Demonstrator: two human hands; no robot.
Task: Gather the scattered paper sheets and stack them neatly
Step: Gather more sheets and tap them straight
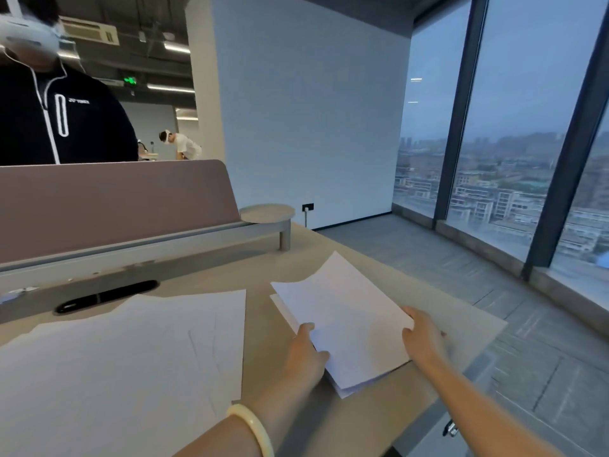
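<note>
- Beige flat desktop (263, 265) carrying all paper.
- Loose spread of white paper sheets (131, 351) lying fanned over left half, overlapping, not yet gathered.
- Small stack of white paper sheets (346, 318) sitting on right half near desk edge, lower sheets poking out at near corner.
- Left hand (306, 351) gripping stack's left edge; right hand (425, 334) gripping right edge, fingers curling over paper.
- Recommended: squeezing both edges inward evenly, squaring corners before fetching more.
- Mauve divider panel (115, 199) and black oval cable slot (105, 296) lying behind spread, not obstructing.
- Pale bangle (253, 427) on left wrist possibly snagging loose sheets.
</note>
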